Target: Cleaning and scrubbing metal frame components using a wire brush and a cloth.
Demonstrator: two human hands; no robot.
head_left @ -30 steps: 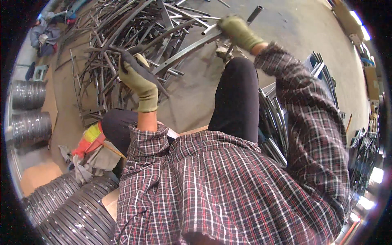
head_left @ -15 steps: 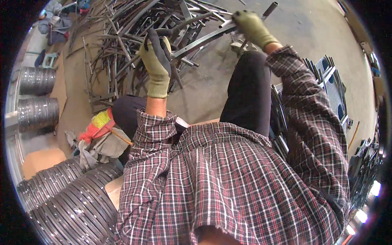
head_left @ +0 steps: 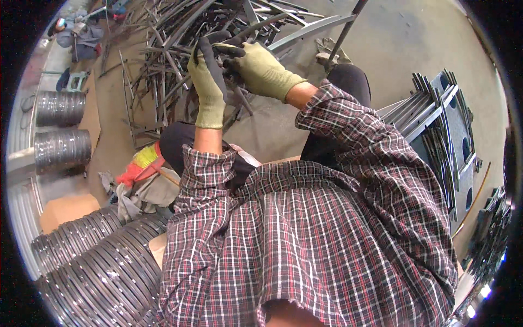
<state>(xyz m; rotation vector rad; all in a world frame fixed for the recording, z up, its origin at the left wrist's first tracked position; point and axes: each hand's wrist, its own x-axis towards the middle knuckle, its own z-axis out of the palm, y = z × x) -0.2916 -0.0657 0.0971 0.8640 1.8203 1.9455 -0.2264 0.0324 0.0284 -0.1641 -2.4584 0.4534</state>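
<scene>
My left hand (head_left: 208, 84), in a pale green glove with dark fingertips, is closed round the near end of a metal frame. The frame's flat grey bar (head_left: 313, 31) runs away to the right and meets a dark round tube (head_left: 344, 37) at its far end. My right hand (head_left: 262, 72), gloved alike, is bent close against the left one with its fingers curled at that near end. What the right fingers pinch is hidden behind the glove. A curved dark tube (head_left: 261, 27) reaches out beyond both hands.
A tangled heap of metal tubes (head_left: 169, 52) lies on the floor ahead. On the right stand stacked metal frames (head_left: 430, 117). Coils of dark banded rings (head_left: 103, 267) lie at lower left, beside grey rags (head_left: 143, 193) and a red-and-yellow brush (head_left: 143, 163).
My right hand has come from the frame's far end back to the left hand. The far end of the frame now shows uncovered. My left hand has hardly moved.
</scene>
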